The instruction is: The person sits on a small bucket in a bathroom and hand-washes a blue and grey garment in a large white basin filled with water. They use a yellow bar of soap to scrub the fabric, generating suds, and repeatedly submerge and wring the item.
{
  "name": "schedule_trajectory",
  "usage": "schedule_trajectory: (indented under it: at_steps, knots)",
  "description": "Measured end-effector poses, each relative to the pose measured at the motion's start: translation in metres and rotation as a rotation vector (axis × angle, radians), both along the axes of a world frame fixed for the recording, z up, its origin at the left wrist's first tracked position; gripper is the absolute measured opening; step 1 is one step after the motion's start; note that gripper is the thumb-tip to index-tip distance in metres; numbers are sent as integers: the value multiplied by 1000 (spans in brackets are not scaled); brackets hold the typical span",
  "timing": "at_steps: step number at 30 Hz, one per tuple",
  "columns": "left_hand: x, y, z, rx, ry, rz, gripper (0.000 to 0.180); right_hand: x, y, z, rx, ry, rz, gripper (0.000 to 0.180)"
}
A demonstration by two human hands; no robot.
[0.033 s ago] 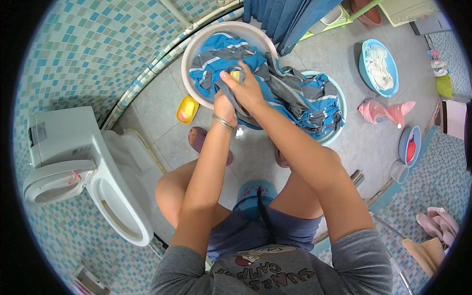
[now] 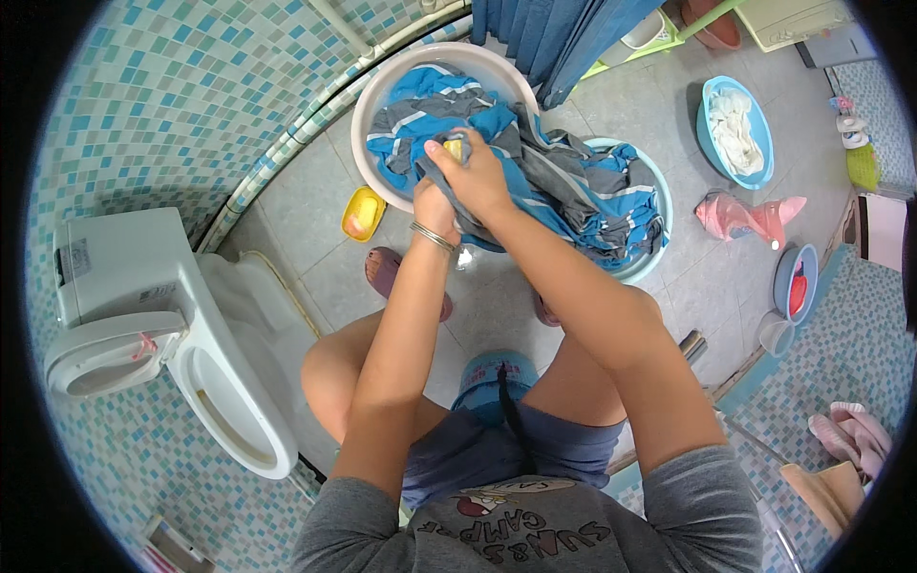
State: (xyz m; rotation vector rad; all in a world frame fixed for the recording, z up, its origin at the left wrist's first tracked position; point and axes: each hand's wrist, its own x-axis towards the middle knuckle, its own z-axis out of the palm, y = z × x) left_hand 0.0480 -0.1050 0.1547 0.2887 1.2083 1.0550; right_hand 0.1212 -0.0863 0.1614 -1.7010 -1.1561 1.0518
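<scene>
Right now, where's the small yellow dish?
In the head view, the yellow dish sits on the floor, left of the left hand, close to the lower-left rim of the pale basin.

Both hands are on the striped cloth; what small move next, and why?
Probably a short rub of the yellow bar over the striped cloth: the right hand holds the bar close by the cloth's grey part, and the left hand seems to grip that fabric nearer the body, which should steady it.
</scene>
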Motion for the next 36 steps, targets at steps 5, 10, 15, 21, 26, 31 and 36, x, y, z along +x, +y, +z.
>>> schedule_trajectory:
  at_steps: [5, 10, 15, 21, 26, 31, 36]
  knots:
    - [8, -5, -24, 60, 56, 320, 34, -1, 10, -6, -90, 2, 64, 54]
    - [34, -6, -15, 246, 204, 223, 45, 5, 22, -26, -48, -124, -30, 45]
    - [2, 13, -32, 66, -72, 93, 45, -9, 6, -3, 43, -240, -85, 42]
    - [4, -6, -1, -76, -144, -42, 54, 3, -5, -4, 42, -163, 129, 42]
    - [14, -8, -9, 68, -2, 47, 55, 28, 28, -23, 135, -386, 6, 40]
    - [2, -1, -11, 297, -744, 9, 47, -18, -7, 9, 124, -457, 106, 58]
    - [18, -4, -10, 53, -280, 134, 41, 12, 9, 16, -121, -165, 155, 67]
